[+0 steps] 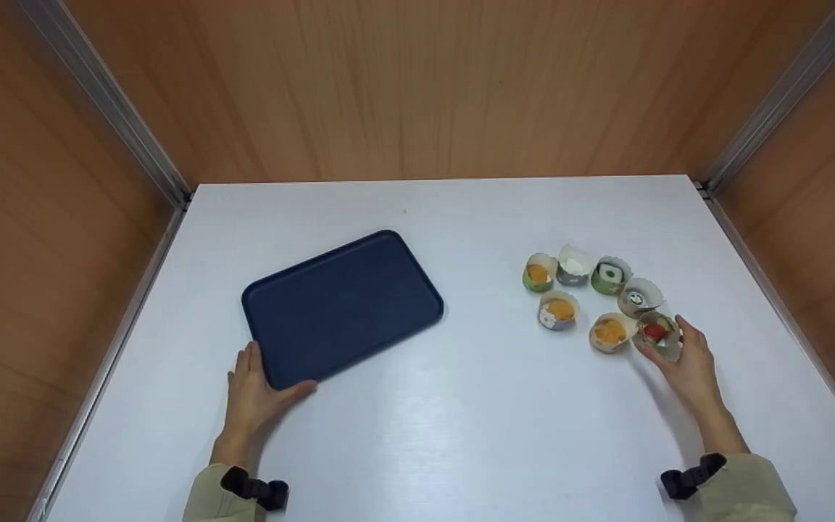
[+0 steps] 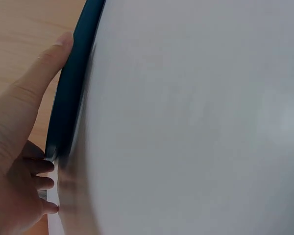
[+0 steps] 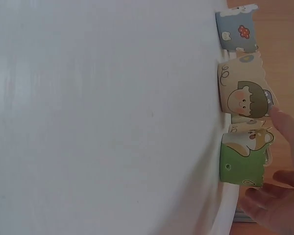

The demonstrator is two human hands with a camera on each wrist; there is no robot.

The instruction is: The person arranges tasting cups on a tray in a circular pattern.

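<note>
A dark blue rectangular tray [image 1: 345,312] lies at an angle on the left of the white table. My left hand [image 1: 254,399] touches its near left corner, thumb straight along the front rim and fingers along the left side. In the left wrist view the thumb rests against the tray's rim [image 2: 71,93]. On the right, my right hand [image 1: 686,366] spreads thumb and fingers around a printed paper cup [image 1: 667,348] holding something red and green. The right wrist view shows this green-sided cup [image 3: 242,169] standing on the table; whether the fingers touch it I cannot tell.
Several other paper cups stand nearby: three with orange contents [image 1: 610,332] [image 1: 561,310] [image 1: 537,273], a whitish one [image 1: 574,267], a green one [image 1: 609,275] and a pale one [image 1: 641,297]. Wooden panels [image 1: 417,94] enclose the table [image 1: 461,435] at the back and sides.
</note>
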